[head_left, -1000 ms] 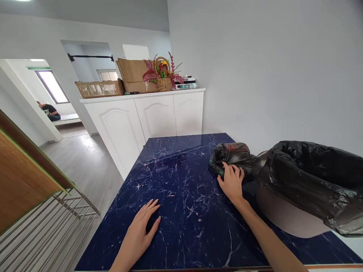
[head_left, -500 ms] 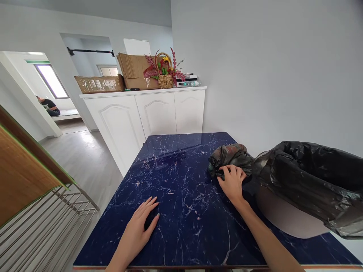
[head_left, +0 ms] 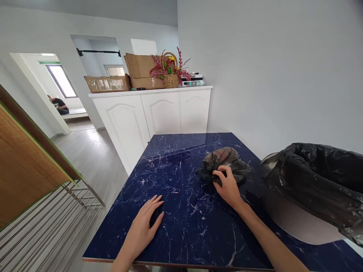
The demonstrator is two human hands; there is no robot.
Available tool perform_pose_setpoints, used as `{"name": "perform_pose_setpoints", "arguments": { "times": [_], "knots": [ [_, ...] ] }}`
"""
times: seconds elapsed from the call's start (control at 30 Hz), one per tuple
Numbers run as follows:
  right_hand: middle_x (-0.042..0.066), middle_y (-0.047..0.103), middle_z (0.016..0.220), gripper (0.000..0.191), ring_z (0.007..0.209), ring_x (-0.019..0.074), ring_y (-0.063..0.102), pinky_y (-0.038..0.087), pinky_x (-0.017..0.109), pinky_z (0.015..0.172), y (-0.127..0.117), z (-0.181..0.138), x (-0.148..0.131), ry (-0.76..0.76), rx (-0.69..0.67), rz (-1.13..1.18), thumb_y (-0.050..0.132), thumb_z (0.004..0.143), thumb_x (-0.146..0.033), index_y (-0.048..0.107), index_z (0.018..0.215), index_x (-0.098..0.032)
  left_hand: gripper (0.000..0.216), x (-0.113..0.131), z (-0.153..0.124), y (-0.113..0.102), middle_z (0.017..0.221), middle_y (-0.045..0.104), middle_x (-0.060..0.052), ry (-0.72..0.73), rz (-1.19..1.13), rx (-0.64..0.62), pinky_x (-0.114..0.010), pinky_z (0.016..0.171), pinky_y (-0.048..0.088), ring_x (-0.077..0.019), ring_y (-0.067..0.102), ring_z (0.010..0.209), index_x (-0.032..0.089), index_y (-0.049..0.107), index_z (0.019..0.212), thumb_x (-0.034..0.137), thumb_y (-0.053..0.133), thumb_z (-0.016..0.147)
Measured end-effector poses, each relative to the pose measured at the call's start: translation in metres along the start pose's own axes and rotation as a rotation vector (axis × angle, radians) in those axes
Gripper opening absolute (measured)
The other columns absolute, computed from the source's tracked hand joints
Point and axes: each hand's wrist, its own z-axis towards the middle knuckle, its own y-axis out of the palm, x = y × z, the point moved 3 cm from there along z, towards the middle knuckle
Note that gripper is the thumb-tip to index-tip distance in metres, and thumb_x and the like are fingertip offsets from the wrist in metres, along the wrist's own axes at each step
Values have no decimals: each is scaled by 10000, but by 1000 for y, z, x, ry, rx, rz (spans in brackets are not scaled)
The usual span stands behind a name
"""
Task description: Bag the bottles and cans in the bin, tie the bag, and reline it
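Note:
On the dark blue marbled table (head_left: 181,223), a filled black plastic bag (head_left: 231,160) lies toward the right, with reddish contents faintly showing through. The fingers of my right hand (head_left: 228,189) pinch its gathered near side. My left hand (head_left: 146,226) rests flat on the tabletop, fingers stretched out, touching nothing else. At the right edge stands a light-coloured bin (head_left: 300,223) lined with a black bin bag (head_left: 309,185), its mouth open. A gap of tabletop separates the bag from the bin.
Behind the table is a white cabinet (head_left: 161,117), with cardboard boxes (head_left: 107,84), a flower basket (head_left: 171,80) and a plastic bottle (head_left: 195,83) on top. A metal rack (head_left: 53,219) stands at left. A person (head_left: 60,105) sits in the far room.
My right hand has drawn the black plastic bag left, away from the bin, and the bag has turned and spread. My left hand stays on the table. The view has shifted slightly left.

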Motion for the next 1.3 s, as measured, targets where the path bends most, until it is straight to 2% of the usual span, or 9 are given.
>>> {"name": "perform_pose_setpoints", "arguments": {
  "times": [0.17, 0.23, 0.43, 0.53, 0.67, 0.83, 1.0, 1.13, 1.3],
  "knots": [
    [159, 517, 1365, 475, 1263, 331, 594, 546, 472, 1037, -6, 4, -31, -83, -77, 138, 637, 968, -371, 515, 1417, -277, 366, 1, 0, 0, 1565, 624, -11, 6, -6, 7, -566, 1219, 496, -293, 537, 1497, 354, 654, 1417, 436, 568, 1071],
    [159, 521, 1362, 475, 1270, 333, 584, 534, 486, 1058, -11, 5, -35, -92, -86, 206, 630, 979, -401, 525, 1424, -274, 357, 1, 0, 0, 1565, 623, -6, 7, -5, 17, -559, 1215, 502, -291, 544, 1491, 358, 661, 1405, 434, 574, 1067],
    [134, 596, 1216, 277, 1195, 313, 606, 503, 495, 1053, -22, 8, -14, 93, 149, 163, 475, 1053, -334, 651, 1254, -262, 359, 0, 1, 1, 1556, 631, -6, 15, -4, 23, -557, 1226, 490, -288, 554, 1483, 360, 659, 1407, 432, 573, 1066],
    [137, 602, 1182, 261, 1168, 317, 601, 487, 505, 1045, -19, 9, -5, 135, 182, 125, 483, 1052, -317, 663, 1229, -252, 359, 0, 2, 1, 1564, 624, -8, 13, -1, 7, -567, 1231, 483, -285, 541, 1495, 355, 648, 1411, 443, 554, 1076],
    [114, 627, 1147, 233, 1138, 300, 623, 501, 473, 1019, -11, 9, -6, 82, 104, 119, 498, 1045, -312, 683, 1182, -276, 362, -1, 1, 0, 1576, 612, -2, 10, 13, -7, -567, 1229, 489, -280, 528, 1506, 358, 635, 1419, 449, 532, 1084],
    [117, 626, 1209, 308, 1144, 312, 611, 489, 480, 1009, -2, 8, -17, -10, 0, 100, 607, 1006, -397, 667, 1290, -295, 332, 8, 6, 4, 1484, 689, -19, 25, 74, 40, -585, 1167, 543, -323, 599, 1438, 338, 674, 1363, 424, 548, 1068],
    [108, 596, 1125, 128, 1120, 319, 574, 456, 491, 990, -1, 8, -15, 15, 28, 64, 612, 993, -363, 654, 1043, -252, 218, 51, 40, 23, 1254, 775, -54, 108, -8, 119, -532, 1056, 588, -302, 712, 1234, 304, 686, 1209, 306, 519, 1069],
    [89, 578, 1058, 67, 1068, 294, 562, 457, 440, 933, -2, 9, -11, 41, 66, 70, 599, 982, -284, 566, 942, -242, 219, 87, 86, 47, 1270, 712, -97, 163, -100, 248, -507, 1038, 558, -293, 681, 1200, 277, 614, 1264, 273, 530, 1062],
    [75, 575, 1038, 95, 1033, 272, 568, 466, 416, 919, -3, 12, -12, 37, 81, 117, 587, 989, -240, 521, 921, -247, 218, 110, 136, 76, 1255, 645, -125, 169, -175, 353, -483, 1032, 529, -294, 637, 1185, 236, 589, 1242, 295, 604, 1032]
  ]
}}
